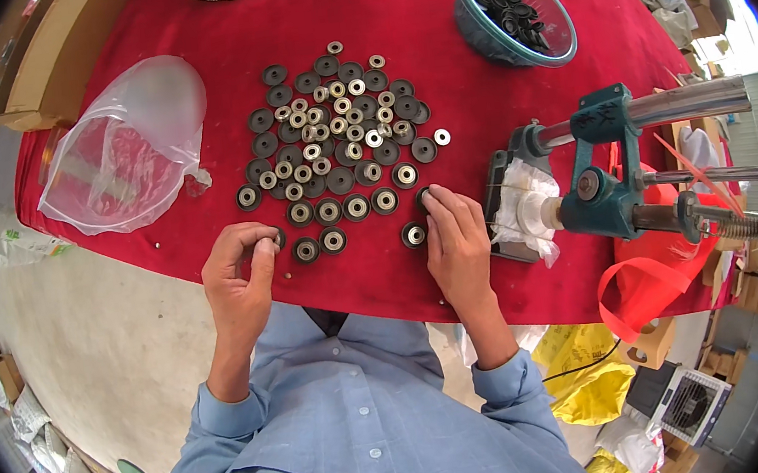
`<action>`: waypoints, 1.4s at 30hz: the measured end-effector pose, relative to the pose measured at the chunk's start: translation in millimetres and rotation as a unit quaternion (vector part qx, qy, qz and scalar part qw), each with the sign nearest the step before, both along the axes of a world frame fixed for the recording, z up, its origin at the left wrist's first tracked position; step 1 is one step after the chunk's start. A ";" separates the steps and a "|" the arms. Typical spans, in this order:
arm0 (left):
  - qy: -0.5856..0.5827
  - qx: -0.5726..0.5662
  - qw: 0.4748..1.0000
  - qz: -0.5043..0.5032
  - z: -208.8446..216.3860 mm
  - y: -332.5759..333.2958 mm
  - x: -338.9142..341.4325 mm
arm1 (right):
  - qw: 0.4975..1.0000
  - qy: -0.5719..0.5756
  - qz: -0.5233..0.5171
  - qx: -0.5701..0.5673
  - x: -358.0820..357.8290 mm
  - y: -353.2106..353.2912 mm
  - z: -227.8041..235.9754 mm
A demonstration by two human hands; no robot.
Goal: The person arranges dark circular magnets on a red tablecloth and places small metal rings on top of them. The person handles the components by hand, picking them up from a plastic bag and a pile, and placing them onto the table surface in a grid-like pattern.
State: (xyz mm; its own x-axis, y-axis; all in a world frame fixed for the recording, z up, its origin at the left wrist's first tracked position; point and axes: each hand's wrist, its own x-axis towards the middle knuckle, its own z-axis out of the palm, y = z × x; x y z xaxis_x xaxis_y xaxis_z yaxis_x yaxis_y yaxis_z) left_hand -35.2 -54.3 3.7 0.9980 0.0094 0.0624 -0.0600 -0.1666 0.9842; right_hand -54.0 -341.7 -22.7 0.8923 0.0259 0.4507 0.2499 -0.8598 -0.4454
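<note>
Near the table's front edge, my left hand (239, 268) pinches a small dark wheel (280, 238) between thumb and forefinger; most of it is hidden. My right hand (460, 251) is closed with its fingertips at another dark wheel (421, 198), partly covered by the fingers. Just left of that hand lies a black wheel with a metal bearing (413, 235) in its centre. Between my hands sit several more such wheels (328, 210) in loose rows. Beyond them, plain black wheels (341, 181) and loose silver ring bearings (442, 136) lie mixed together.
A green hand press (607, 162) with steel shafts and a cloth-wrapped end stands at the right. A clear bowl (468, 29) of black parts sits at the back right. On the left are a clear plastic bag (125, 148) and a cardboard box (57, 72). Red cloth (385, 291) covers the table.
</note>
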 end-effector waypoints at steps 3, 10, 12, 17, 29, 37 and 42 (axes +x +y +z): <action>-0.044 0.085 0.995 -0.002 3.8 -1.3 7.1 | 0.999 0.006 -0.011 -0.039 -7.7 1.6 -2.8; -0.136 0.237 0.962 -0.003 4.7 -15.8 32.5 | 0.993 0.035 -0.051 -0.097 -12.6 12.0 6.7; -0.143 0.251 0.957 -0.024 -1.9 -21.6 36.3 | 0.995 0.027 -0.050 -0.081 -9.9 13.7 6.2; -0.207 0.331 0.920 -0.023 -7.5 -26.8 39.0 | 0.998 0.016 -0.055 0.013 3.0 -0.2 6.9; -0.196 0.331 0.923 -0.028 -13.1 -28.5 48.3 | 0.998 0.004 -0.053 -0.018 83.6 -32.0 0.9; -0.172 0.319 0.931 -0.029 -12.6 -25.9 51.7 | 0.997 0.015 -0.016 0.072 76.7 -13.3 5.3; -0.190 0.321 0.928 -0.026 -15.6 -25.4 50.9 | 1.000 -0.007 0.001 0.020 74.9 -14.5 2.4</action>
State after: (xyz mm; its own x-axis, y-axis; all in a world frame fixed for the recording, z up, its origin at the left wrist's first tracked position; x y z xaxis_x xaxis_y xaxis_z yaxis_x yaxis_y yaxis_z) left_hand 15.7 -79.7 -11.9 0.9004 -0.1999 0.3864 -0.4078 -0.6971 0.5897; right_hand 20.9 -356.2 -20.3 0.8861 0.0098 0.4634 0.2581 -0.8409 -0.4757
